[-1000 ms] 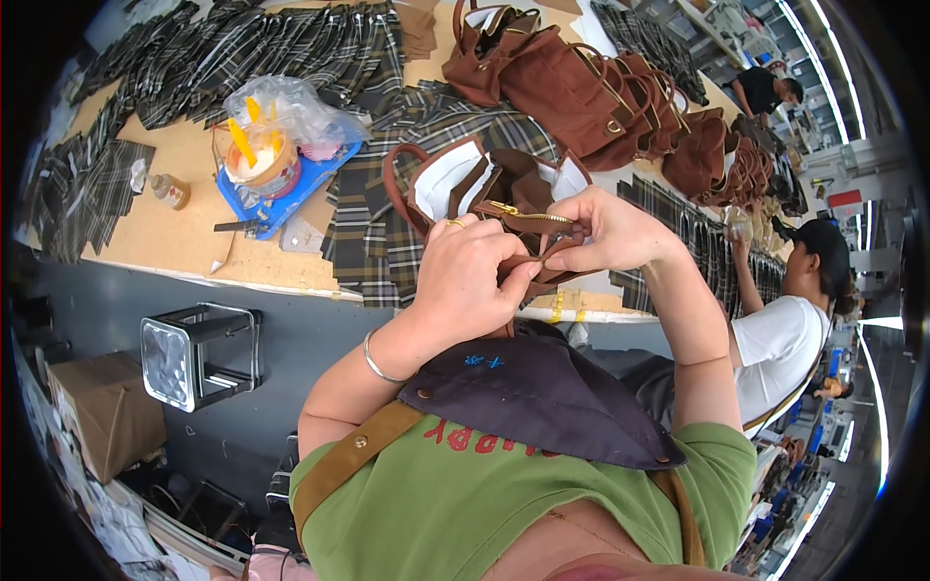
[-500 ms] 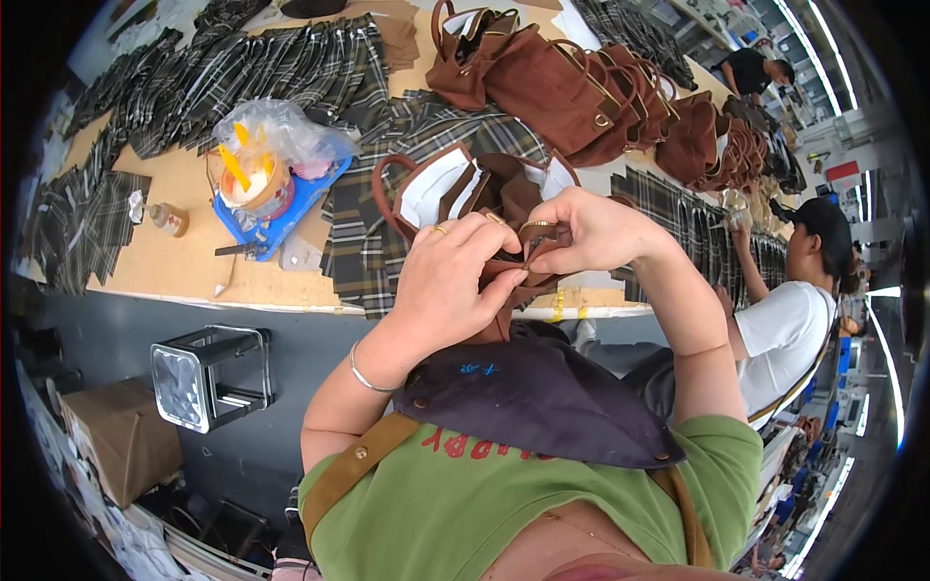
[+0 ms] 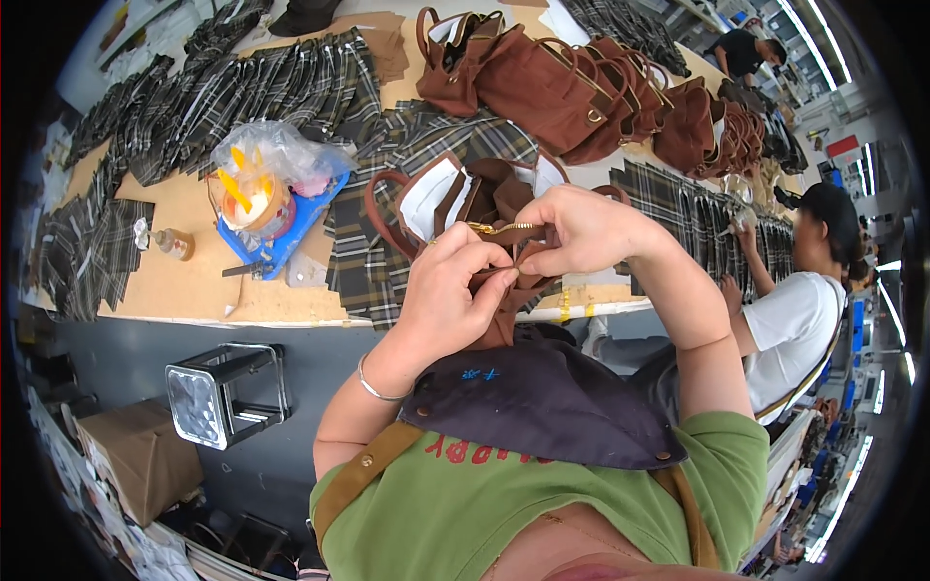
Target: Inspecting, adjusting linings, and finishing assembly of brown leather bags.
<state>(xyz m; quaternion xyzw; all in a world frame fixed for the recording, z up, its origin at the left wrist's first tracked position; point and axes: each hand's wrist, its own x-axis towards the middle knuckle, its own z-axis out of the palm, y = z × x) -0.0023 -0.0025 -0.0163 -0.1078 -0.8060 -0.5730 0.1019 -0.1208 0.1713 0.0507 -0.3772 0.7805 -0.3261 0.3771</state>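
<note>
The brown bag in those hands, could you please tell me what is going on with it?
The person's left hand and right hand both pinch the brown bag at its near side, held close together. Its mouth is open, and a gold zipper shows by the hands. More brown bags sit farther back on the table; a tub stands on a blue tray to the left.

Ok so with the front bag [image 3: 422,211] as clock centre: more bags [image 3: 542,92] sat at 1 on the table [image 3: 179,298], some cloth [image 3: 325,77] at 10, tray [image 3: 318,212] at 9 with a tub [image 3: 278,221] on it, bottle [image 3: 175,244] beyond that. Stool [image 3: 197,405] was off-table at 8, box [image 3: 140,465] farther out.
</note>
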